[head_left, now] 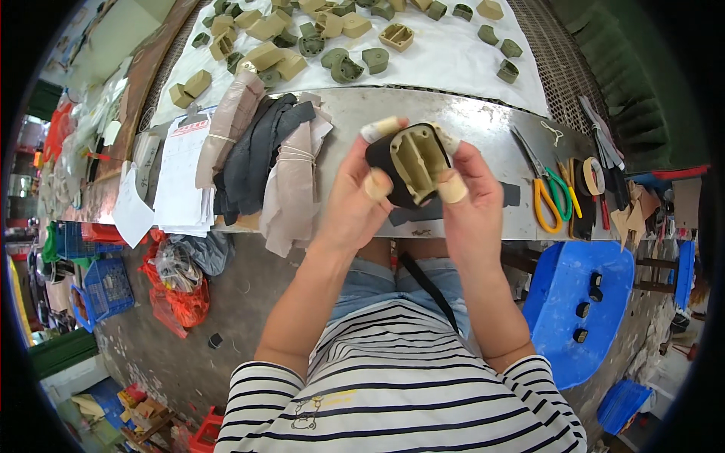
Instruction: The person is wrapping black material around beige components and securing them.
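Observation:
Between both hands I hold a hollow olive-beige moulded piece (417, 160), its open side with inner ribs facing up. Black sheet material (381, 157) wraps around its outer sides. My left hand (360, 185) grips it from the left, thumb at the near rim. My right hand (474, 185) grips the opposite side, with its thumb pressed at the lower right edge. Pale tape or finger covers wrap several fingertips. Below the hands, flat dark strips (423, 214) lie on the metal table (362, 113).
Beyond the table edge, green and beige moulded pieces (272, 59) lie on a white cloth (430, 75). Bundled grey and black strips (257, 151) and papers (181, 181) are at left. Scissors (545, 189), pliers and tape (593, 176) lie right. A blue tub (555, 302) holds several black pieces.

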A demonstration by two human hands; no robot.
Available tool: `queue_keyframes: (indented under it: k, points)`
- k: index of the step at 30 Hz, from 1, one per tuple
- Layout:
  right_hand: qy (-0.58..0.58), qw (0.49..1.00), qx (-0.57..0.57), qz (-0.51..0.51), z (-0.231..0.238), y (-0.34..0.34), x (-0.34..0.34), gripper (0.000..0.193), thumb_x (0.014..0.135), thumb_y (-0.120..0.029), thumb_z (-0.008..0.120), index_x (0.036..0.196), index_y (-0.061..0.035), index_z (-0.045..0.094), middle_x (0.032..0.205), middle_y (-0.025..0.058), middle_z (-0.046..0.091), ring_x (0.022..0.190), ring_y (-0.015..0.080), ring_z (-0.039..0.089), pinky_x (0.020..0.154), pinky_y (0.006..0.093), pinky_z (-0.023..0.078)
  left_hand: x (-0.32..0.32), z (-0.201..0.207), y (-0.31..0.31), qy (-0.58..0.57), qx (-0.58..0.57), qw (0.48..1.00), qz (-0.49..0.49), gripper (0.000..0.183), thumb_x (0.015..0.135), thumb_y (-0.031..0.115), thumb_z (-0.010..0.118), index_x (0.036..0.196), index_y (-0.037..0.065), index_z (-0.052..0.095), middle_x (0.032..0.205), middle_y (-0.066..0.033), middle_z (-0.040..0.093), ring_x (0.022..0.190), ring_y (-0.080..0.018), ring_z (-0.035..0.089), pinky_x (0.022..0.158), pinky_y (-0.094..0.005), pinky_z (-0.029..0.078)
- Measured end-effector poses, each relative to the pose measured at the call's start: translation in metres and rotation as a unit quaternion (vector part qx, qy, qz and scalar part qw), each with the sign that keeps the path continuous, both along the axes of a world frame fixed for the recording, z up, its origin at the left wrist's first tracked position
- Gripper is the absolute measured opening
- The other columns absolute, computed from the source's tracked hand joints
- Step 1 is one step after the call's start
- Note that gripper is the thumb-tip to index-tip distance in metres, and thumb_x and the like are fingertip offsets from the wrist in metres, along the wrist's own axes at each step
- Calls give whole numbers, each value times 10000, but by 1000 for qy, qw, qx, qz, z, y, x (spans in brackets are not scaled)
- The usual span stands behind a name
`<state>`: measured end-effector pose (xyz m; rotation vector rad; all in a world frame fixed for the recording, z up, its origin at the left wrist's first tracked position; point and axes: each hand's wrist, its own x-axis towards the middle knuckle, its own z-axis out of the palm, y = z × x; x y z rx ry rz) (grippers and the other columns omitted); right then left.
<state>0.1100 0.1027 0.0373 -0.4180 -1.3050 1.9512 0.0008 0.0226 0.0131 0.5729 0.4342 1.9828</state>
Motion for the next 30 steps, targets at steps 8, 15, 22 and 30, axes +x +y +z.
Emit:
queue_keyframes:
  k: [8,15,22,30]
  points:
    - [-88,959,230,142,10,43,4,219,880,-157,546,970,24,628,989,60,592,866,115,536,717,239,436,-13,24,-22,-56,-270,921,-275,555,925,489,280,1284,74,360,1093,-183,563,603,-322,628,376,-285,527]
    - [-159,914,220,300,29,57,-7,198,824,-187,609,862,7,615,865,43,588,796,119,514,720,261,401,-13,42,-14,-1,-359,883,-303,593,901,544,293,1243,68,385,927,-200,603,485,-261,597,285,-244,442]
    - [-125,925,212,291,24,58,0,207,684,-120,718,751,-2,562,934,82,582,957,201,517,888,328,387,-15,51,-11,35,-391,871,-295,586,905,525,316,1272,70,339,869,-182,610,423,-241,581,312,-261,485]
    - [-106,942,132,289,19,53,2,248,725,-120,693,932,0,627,843,-2,604,797,79,549,728,232,445,-24,50,-12,1,-359,883,-303,676,888,557,323,1250,-13,371,880,-193,614,435,-231,587,306,-257,479]
